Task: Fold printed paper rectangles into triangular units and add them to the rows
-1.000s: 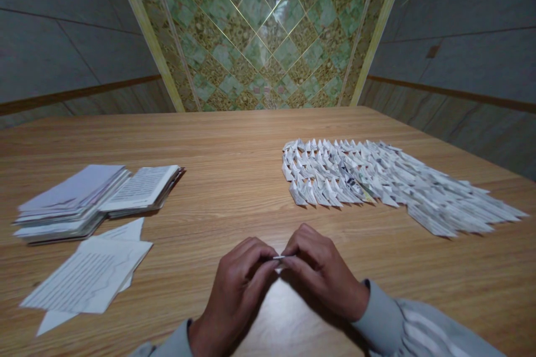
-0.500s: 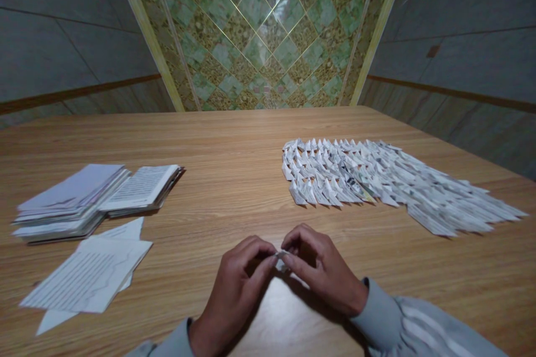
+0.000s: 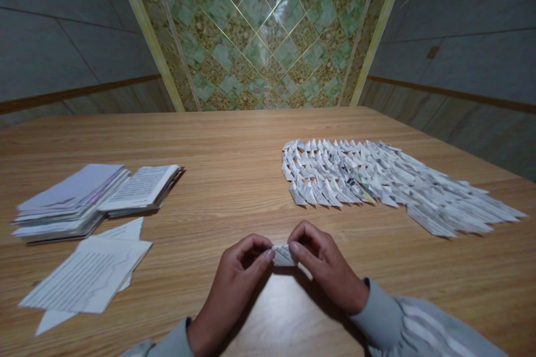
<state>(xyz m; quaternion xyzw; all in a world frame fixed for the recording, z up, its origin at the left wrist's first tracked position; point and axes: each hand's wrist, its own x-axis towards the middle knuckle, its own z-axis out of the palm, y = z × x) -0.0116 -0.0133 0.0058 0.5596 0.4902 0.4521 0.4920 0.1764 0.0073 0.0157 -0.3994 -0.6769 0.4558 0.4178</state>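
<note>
Between my two hands is a small folded piece of printed paper [image 3: 283,256], pale with dark print on its face. My left hand [image 3: 238,273] pinches its left edge between thumb and fingers. At the opposite edge, my right hand [image 3: 324,268] pinches it the same way. The folded paper is held just above the wooden table [image 3: 234,173], near its front middle. Fingertips hide both ends of the paper. Beyond my right hand lie rows of folded paper boats [image 3: 326,173], standing close together with pointed tops.
At the left are a thick stack of paper sheets [image 3: 71,189] and a stack of printed pages [image 3: 142,187]. Loose sheets [image 3: 87,276] overlap in front of them. More folded papers [image 3: 452,201] spread toward the right edge. A tiled wall [image 3: 268,39] stands behind the table.
The folded paper has turned so its flat printed face shows, where before only a thin, crumpled edge was visible. My hands have moved slightly apart. The stacks and boats have stayed put.
</note>
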